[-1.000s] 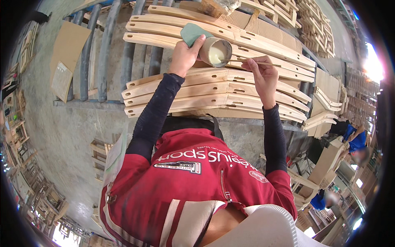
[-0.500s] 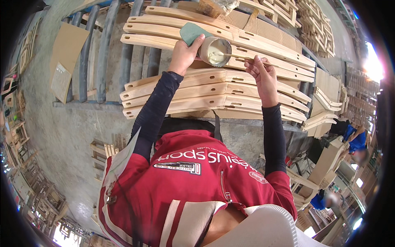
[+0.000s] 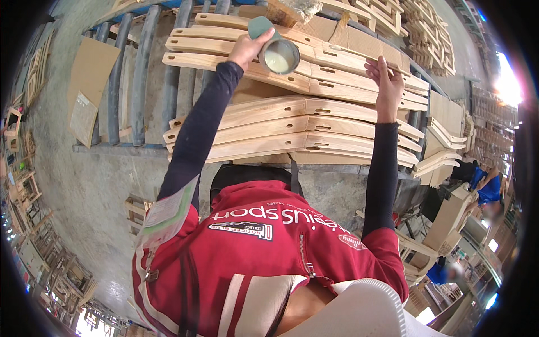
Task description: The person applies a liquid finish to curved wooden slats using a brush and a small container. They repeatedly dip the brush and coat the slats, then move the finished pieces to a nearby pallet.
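Two bare hands above rows of pale wooden rails, seen from my own head. My left hand grips a round cup, its fingers wrapped at the side and the thumb towards the top; the cup's mouth is turned towards me and shows a pale, creamy substance inside. A grey-green flap sticks up beside the thumb; I cannot tell whether it belongs to the cup. My right hand pinches a thin stick between the thumb and the fingers, with the remaining fingers loosely curled.

The governing relation is that of stick to cup and rails. The stick is out of the cup: its free tip lies to the right of the rim, apart from it, and left of my right fingers. Its long axis slants from far left to near right, roughly parallel to the right-hand halves of the upper rails in view below it. Whether the tip touches wood or hangs above it, I cannot tell. The right hand is the nearer to those halves; the left, with the cup, is over the left-hand halves. Closer to my body lie the lower rails, slotted and bent at mid-length, across the roller conveyor.
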A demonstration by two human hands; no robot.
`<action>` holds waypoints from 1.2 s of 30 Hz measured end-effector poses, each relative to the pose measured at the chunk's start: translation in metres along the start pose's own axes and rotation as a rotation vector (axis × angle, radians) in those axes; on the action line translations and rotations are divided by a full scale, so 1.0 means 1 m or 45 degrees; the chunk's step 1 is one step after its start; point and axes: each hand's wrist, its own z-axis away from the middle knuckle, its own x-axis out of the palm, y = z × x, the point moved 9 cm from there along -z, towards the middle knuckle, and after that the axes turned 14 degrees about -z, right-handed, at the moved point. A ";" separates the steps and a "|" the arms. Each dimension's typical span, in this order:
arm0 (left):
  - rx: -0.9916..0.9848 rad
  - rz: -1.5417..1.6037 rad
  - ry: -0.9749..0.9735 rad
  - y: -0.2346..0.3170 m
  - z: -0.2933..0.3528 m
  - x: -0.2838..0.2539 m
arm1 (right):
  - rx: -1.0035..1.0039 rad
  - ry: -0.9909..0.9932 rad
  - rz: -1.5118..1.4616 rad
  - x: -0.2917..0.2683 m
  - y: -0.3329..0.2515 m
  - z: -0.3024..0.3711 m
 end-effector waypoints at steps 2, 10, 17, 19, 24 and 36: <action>-0.068 -0.067 -0.078 -0.007 -0.020 -0.006 | -0.049 -0.002 0.133 -0.005 0.005 -0.015; -0.010 -0.436 -0.076 -0.048 -0.062 -0.013 | -0.134 -0.065 0.504 0.000 0.034 -0.035; -0.154 -0.370 -0.097 -0.050 -0.062 -0.010 | -0.142 -0.088 0.645 0.004 0.044 -0.043; -0.128 -0.359 -0.089 -0.048 -0.060 -0.009 | -0.127 -0.103 0.672 0.006 0.045 -0.044; -0.006 -0.435 -0.053 -0.053 -0.069 -0.012 | -0.147 -0.195 0.741 0.011 0.046 -0.054; 0.080 -0.462 -0.012 -0.057 -0.078 -0.013 | -0.343 -0.276 1.376 0.041 0.049 -0.085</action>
